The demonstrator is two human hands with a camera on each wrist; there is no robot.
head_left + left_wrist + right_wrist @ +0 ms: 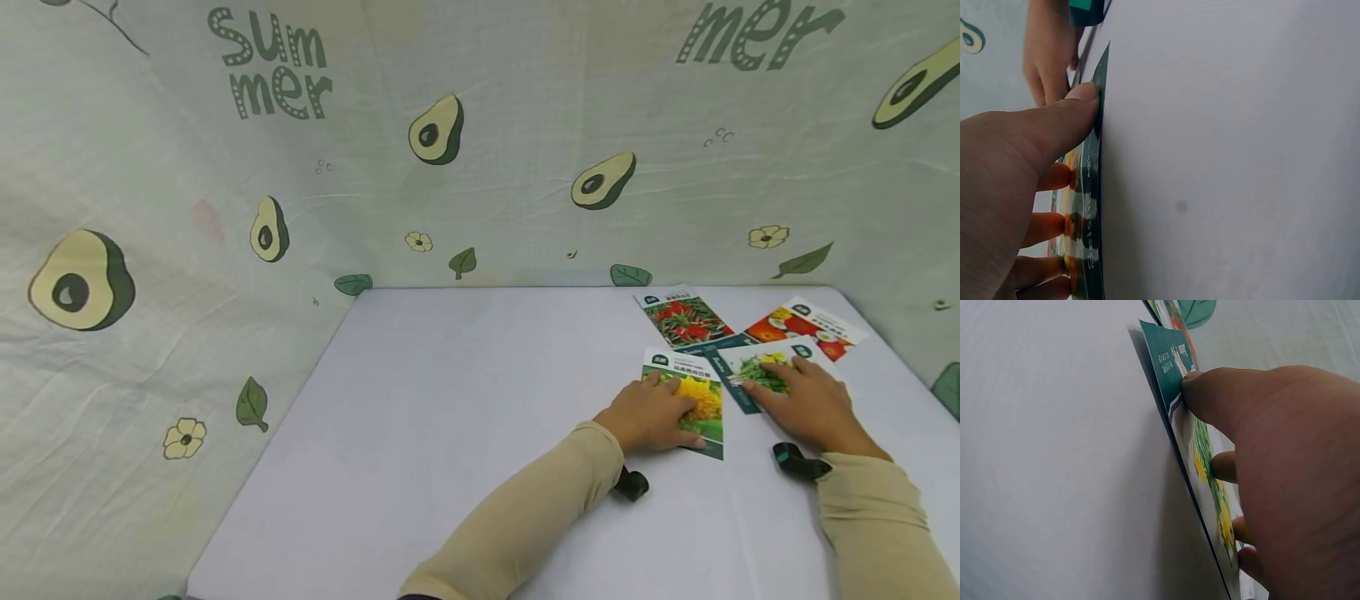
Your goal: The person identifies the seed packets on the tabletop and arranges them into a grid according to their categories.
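Your left hand [651, 414] rests, fingers spread, on the sunflower packet [709, 405] beneath it, your right hand [816, 407] likewise on its yellow-flower packet [748, 367]; both look light, thin, slick, likely best pinched by edges.

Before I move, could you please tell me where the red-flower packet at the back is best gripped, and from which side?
I'd pinch the red-flower packet by its left edge, coming from the person's left. It looks thin and lies flat, and that edge borders bare table, whereas the yellow-flower packet crowds its lower end.
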